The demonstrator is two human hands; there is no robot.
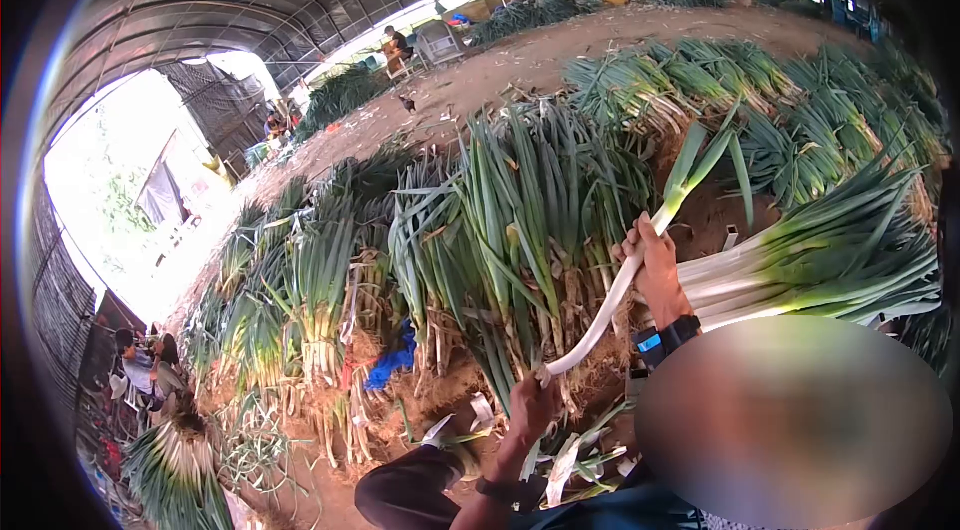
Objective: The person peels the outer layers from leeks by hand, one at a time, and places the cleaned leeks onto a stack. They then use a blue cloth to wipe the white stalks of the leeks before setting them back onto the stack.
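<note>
One long green onion [597, 318] with a bare white shaft and green top stretches between my two hands. My right hand [655, 260], with a dark band on its wrist, grips it just below the leaves. Lower and to the left, my left hand [532, 405] is closed around the root end. The shaft bends slightly between them. Beside my right wrist lies a pile of green onions with clean white shafts [800, 270]. In front of my hands, uncleaned green onions [540, 200] lean together, their brown roots downward.
Further bundles [690, 80] lie at the upper right and along the left. Peeled leaf scraps [570, 460] litter the ground near my knee [405, 490]. A blue plastic piece [392, 360] lies among the roots. Another person [150, 370] sits at the lower left.
</note>
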